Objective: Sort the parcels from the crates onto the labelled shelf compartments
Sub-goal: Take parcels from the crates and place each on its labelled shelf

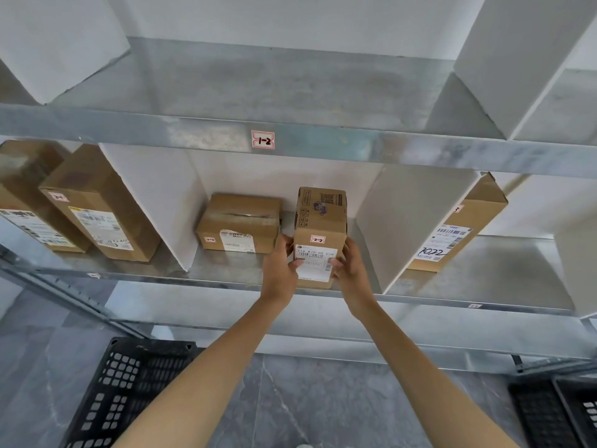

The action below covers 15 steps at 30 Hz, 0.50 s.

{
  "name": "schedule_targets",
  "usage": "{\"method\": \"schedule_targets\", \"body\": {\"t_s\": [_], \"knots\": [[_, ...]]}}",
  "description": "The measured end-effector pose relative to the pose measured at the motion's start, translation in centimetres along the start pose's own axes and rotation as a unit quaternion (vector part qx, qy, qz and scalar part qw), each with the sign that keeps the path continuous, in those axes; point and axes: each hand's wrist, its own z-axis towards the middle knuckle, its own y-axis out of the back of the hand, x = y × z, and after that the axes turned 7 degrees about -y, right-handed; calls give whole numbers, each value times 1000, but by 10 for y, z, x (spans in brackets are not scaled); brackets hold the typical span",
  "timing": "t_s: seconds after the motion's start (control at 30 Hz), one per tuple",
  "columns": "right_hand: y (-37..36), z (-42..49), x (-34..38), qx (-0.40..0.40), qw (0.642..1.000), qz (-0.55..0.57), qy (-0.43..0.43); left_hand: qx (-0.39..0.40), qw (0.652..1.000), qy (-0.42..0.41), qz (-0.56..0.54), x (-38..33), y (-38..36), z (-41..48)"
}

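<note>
Over at the middle shelf bay [226, 263], left hand [279, 266] at 9 o'clock and right hand [350, 270] at 3 grip the tall parcel [319, 234] by its sides, upright near the front edge (tagged 2-2, like the squat box [239, 223] at its 10 o'clock), so presumably that's its slot.

1-2 tag [263, 140]: white, red-edged, black digits
parcel [319, 221] below 1-2 tag: brown, white label, purple print
shelf [420, 150]: mottled grey
crate [129, 383]: black lattice
floor [290, 399]: grey, white-veined
</note>
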Motion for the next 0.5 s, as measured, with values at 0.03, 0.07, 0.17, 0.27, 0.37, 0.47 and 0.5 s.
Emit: {"method": "schedule_targets", "body": {"t_s": [0.03, 0.07, 0.17, 0.27, 0.37, 0.47, 0.5], "knots": [[0, 4, 0, -1, 1000, -3, -1, 1, 1000, -5, 15, 0, -1, 3], [0, 9, -1, 0, 1000, -6, 0, 0, 1000, -9, 27, 1, -1, 7], [0, 20, 3, -6, 1000, -5, 0, 1, 999, -9, 37, 7, -5, 17], [-1, 34, 9, -12, 1000, 4, -3, 7, 999, -12, 41, 11, -9, 30], [-1, 40, 14, -19, 1000, -9, -9, 9, 999, -17, 48, 13, -11, 40], [1, 45, 11, -16, 1000, -19, -17, 5, 999, -27, 34, 14, -12, 44], [2, 47, 10, -14, 999, -28, -16, 4, 999, -31, 33, 14, -12, 44]]}}
